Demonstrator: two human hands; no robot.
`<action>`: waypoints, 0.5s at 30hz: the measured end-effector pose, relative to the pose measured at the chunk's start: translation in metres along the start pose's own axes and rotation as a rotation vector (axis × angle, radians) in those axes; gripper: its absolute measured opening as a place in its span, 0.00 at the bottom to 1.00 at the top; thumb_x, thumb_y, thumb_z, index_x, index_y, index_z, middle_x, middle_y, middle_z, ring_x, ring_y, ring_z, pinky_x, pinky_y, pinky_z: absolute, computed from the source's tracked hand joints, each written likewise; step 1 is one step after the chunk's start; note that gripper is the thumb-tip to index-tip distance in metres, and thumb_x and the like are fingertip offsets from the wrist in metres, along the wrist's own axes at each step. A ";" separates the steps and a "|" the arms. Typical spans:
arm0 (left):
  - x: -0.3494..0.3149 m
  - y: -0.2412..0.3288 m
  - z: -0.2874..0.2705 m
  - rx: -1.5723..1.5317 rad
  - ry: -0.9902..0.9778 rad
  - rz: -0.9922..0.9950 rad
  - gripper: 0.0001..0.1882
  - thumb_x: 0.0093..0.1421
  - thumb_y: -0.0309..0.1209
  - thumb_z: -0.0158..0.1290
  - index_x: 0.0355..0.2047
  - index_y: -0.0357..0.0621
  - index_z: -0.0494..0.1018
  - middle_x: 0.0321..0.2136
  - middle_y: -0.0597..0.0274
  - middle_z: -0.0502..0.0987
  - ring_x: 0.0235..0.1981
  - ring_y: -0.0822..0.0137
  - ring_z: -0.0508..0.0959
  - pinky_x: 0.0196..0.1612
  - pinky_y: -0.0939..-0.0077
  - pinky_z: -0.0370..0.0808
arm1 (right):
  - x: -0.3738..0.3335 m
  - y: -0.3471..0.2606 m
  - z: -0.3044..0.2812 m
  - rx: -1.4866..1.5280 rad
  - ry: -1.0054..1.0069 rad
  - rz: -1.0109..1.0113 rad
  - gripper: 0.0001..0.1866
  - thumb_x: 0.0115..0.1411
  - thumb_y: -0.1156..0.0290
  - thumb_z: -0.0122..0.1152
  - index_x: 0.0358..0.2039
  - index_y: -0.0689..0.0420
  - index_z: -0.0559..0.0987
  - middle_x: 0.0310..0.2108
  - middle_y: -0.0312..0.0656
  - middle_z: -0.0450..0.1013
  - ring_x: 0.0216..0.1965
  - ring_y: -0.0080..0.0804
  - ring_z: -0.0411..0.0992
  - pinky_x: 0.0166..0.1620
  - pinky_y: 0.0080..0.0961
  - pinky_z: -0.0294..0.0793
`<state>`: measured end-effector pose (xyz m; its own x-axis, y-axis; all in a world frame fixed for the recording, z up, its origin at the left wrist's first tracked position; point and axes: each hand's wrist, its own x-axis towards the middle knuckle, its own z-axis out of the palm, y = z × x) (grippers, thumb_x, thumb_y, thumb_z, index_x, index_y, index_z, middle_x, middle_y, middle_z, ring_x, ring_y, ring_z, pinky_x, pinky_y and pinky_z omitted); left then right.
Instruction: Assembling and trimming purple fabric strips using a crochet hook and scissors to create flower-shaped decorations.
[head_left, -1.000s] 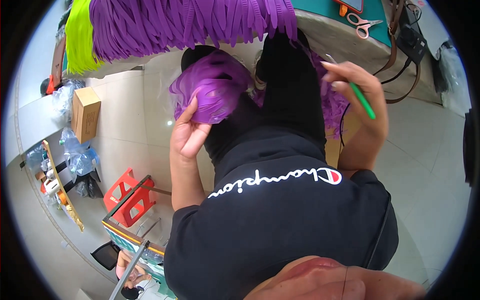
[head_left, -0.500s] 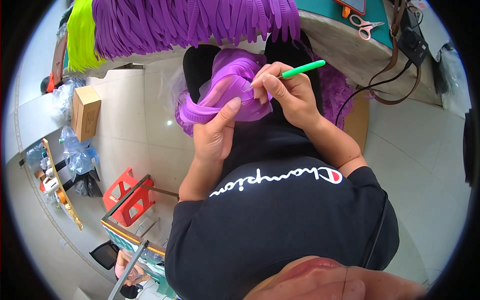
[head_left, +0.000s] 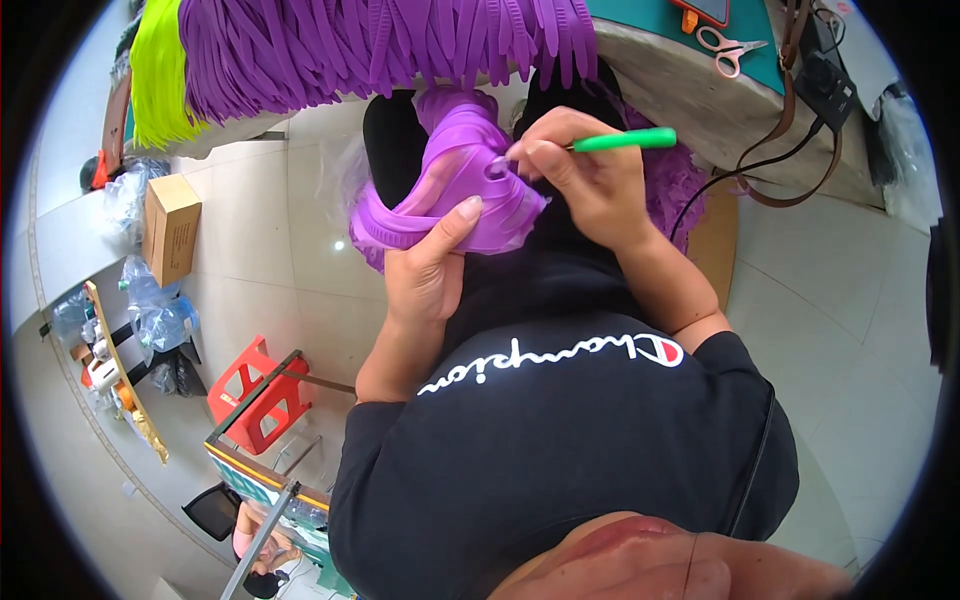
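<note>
My left hand (head_left: 432, 262) grips a floppy purple rubber piece (head_left: 462, 205) with strap-like bands and thin, ragged film at its edges. It lies over my lap, and my left thumb presses on its near side. My right hand (head_left: 590, 185) is closed around a slim green-handled tool (head_left: 630, 139); its working tip is hidden by my fingers. The fingertips of that hand are beside the right part of the rubber, where a small pale curl (head_left: 497, 167) stands up.
Many purple straps (head_left: 380, 45) and some lime-green ones (head_left: 158, 75) hang over the table edge ahead. Pink-handled scissors (head_left: 728, 52) lie on a green mat at the right. Purple scraps (head_left: 675, 195) sit beside my right leg. A carton (head_left: 170, 230) and red stool (head_left: 258, 395) stand left.
My right hand has moved slightly right, and the green handle now lies nearly level. A pale curl shows on the rubber near my fingertips. My left hand has barely moved.
</note>
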<state>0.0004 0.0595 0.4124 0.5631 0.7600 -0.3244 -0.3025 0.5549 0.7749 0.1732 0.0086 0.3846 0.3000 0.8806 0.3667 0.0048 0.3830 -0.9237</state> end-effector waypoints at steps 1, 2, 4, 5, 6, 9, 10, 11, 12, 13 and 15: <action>0.000 0.000 -0.001 -0.011 0.009 0.003 0.28 0.56 0.21 0.54 0.56 0.30 0.61 0.50 0.53 0.69 0.52 0.64 0.70 0.57 0.70 0.64 | -0.004 -0.003 -0.003 0.324 -0.056 0.217 0.08 0.62 0.73 0.53 0.33 0.65 0.76 0.28 0.42 0.74 0.27 0.25 0.71 0.30 0.18 0.69; -0.001 0.000 -0.001 -0.010 0.009 0.002 0.28 0.56 0.21 0.54 0.56 0.30 0.61 0.50 0.53 0.69 0.52 0.64 0.70 0.57 0.70 0.64 | -0.005 -0.011 -0.005 0.345 -0.048 0.264 0.10 0.64 0.71 0.50 0.33 0.65 0.75 0.29 0.41 0.74 0.28 0.23 0.71 0.32 0.18 0.70; -0.002 0.001 -0.002 -0.048 0.027 -0.025 0.28 0.56 0.21 0.53 0.57 0.31 0.60 0.50 0.54 0.69 0.52 0.65 0.69 0.57 0.70 0.64 | -0.005 -0.006 -0.001 0.115 0.020 0.155 0.09 0.63 0.71 0.51 0.33 0.65 0.75 0.29 0.42 0.73 0.28 0.23 0.71 0.33 0.17 0.70; -0.002 0.000 -0.002 -0.049 0.027 -0.025 0.28 0.56 0.21 0.53 0.57 0.31 0.60 0.50 0.54 0.69 0.52 0.65 0.69 0.57 0.70 0.64 | -0.004 -0.005 0.002 -0.115 0.084 0.046 0.09 0.62 0.71 0.53 0.33 0.65 0.75 0.30 0.43 0.73 0.28 0.24 0.71 0.34 0.17 0.70; -0.002 -0.002 -0.001 -0.046 0.024 -0.009 0.27 0.56 0.20 0.53 0.57 0.31 0.60 0.50 0.53 0.69 0.52 0.65 0.69 0.57 0.70 0.64 | 0.002 -0.004 0.002 -0.341 0.002 -0.131 0.09 0.58 0.71 0.58 0.32 0.65 0.76 0.31 0.44 0.73 0.28 0.26 0.72 0.35 0.17 0.70; -0.002 -0.008 0.001 0.007 0.021 0.045 0.26 0.57 0.20 0.52 0.56 0.31 0.61 0.50 0.53 0.69 0.52 0.64 0.69 0.57 0.71 0.64 | -0.001 -0.008 0.013 -0.381 -0.017 -0.130 0.07 0.53 0.73 0.62 0.31 0.63 0.77 0.30 0.44 0.73 0.29 0.31 0.73 0.33 0.18 0.71; -0.002 -0.010 0.000 0.056 0.023 0.083 0.26 0.57 0.20 0.52 0.56 0.31 0.61 0.50 0.53 0.69 0.52 0.64 0.70 0.57 0.71 0.64 | -0.002 -0.004 0.015 -0.381 -0.016 -0.130 0.07 0.53 0.73 0.62 0.31 0.63 0.77 0.30 0.44 0.73 0.29 0.31 0.73 0.33 0.18 0.71; -0.003 -0.011 -0.002 0.056 0.023 0.083 0.26 0.57 0.20 0.52 0.56 0.31 0.61 0.50 0.53 0.69 0.52 0.64 0.70 0.57 0.71 0.64 | -0.003 0.002 0.015 -0.500 0.012 -0.240 0.07 0.54 0.73 0.62 0.31 0.63 0.77 0.29 0.44 0.72 0.28 0.30 0.72 0.32 0.19 0.71; -0.003 -0.013 -0.004 0.121 0.023 0.095 0.26 0.57 0.20 0.52 0.56 0.31 0.62 0.50 0.52 0.70 0.51 0.64 0.70 0.57 0.71 0.64 | -0.002 0.005 0.015 -0.618 0.040 -0.350 0.07 0.55 0.73 0.61 0.30 0.63 0.76 0.28 0.44 0.72 0.27 0.29 0.72 0.31 0.20 0.71; -0.003 -0.014 -0.005 0.186 0.023 0.106 0.25 0.57 0.20 0.52 0.56 0.31 0.62 0.49 0.51 0.70 0.51 0.63 0.71 0.57 0.71 0.64 | 0.000 0.007 0.012 -0.617 0.040 -0.351 0.07 0.55 0.73 0.61 0.30 0.63 0.76 0.28 0.44 0.72 0.27 0.29 0.72 0.31 0.20 0.71; -0.002 -0.006 -0.008 0.151 0.013 0.129 0.25 0.57 0.20 0.52 0.56 0.32 0.62 0.49 0.51 0.71 0.51 0.63 0.71 0.56 0.70 0.64 | 0.002 0.011 -0.003 -0.504 0.294 -0.225 0.07 0.58 0.71 0.58 0.29 0.63 0.75 0.26 0.41 0.71 0.25 0.25 0.70 0.29 0.21 0.71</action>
<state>-0.0057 0.0573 0.4043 0.5167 0.8265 -0.2237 -0.2522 0.3966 0.8827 0.1766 0.0135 0.3747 0.4891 0.6529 0.5783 0.5261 0.3081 -0.7927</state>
